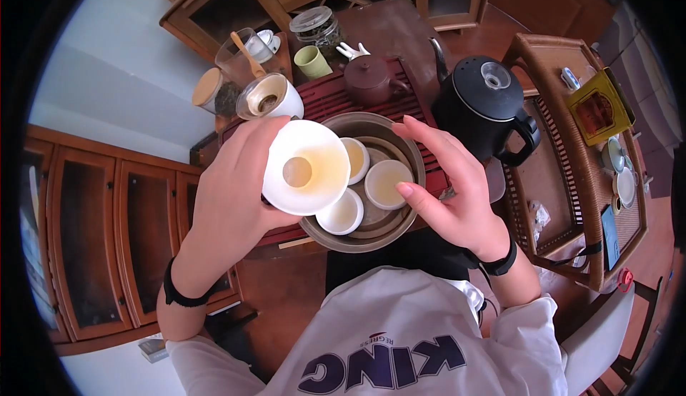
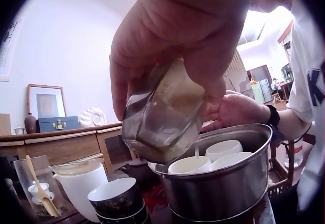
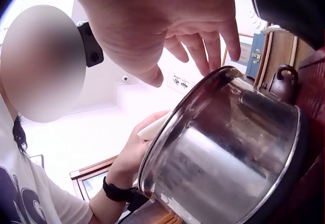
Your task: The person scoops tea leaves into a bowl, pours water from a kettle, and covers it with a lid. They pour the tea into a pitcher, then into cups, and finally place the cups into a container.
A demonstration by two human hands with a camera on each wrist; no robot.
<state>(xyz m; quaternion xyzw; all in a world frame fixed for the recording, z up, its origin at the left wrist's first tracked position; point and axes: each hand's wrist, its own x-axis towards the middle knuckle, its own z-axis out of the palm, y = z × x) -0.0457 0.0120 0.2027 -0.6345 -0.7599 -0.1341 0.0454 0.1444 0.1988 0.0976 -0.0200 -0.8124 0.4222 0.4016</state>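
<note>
A pale vessel (image 1: 306, 167) was grasped by the left hand (image 1: 237, 178), its fingers and thumb curled round the sides. It was held tilted above the left part of the metal pot (image 1: 357, 246), with a yellowish tint inside its white mouth; in the left wrist view its outside appeared glassy and faceted. Inside the pot, three white cups (image 1: 386, 184) were grouped, and pale yellow liquid could be seen in them. The right hand (image 1: 461, 196) was held released, fingers spread, over the right side of the pot; whether the rim or a cup was touched could not be told.

Beyond the pot, a dark teapot (image 1: 369, 78) was set on a red slatted tray (image 1: 327, 94). A white pitcher (image 1: 286, 101) was placed beyond and left of the pot, and a green cup (image 1: 312, 61) farther beyond. Right of the pot, a black kettle (image 1: 486, 99) was seen, with a wicker cart (image 1: 525, 174) farther right.
</note>
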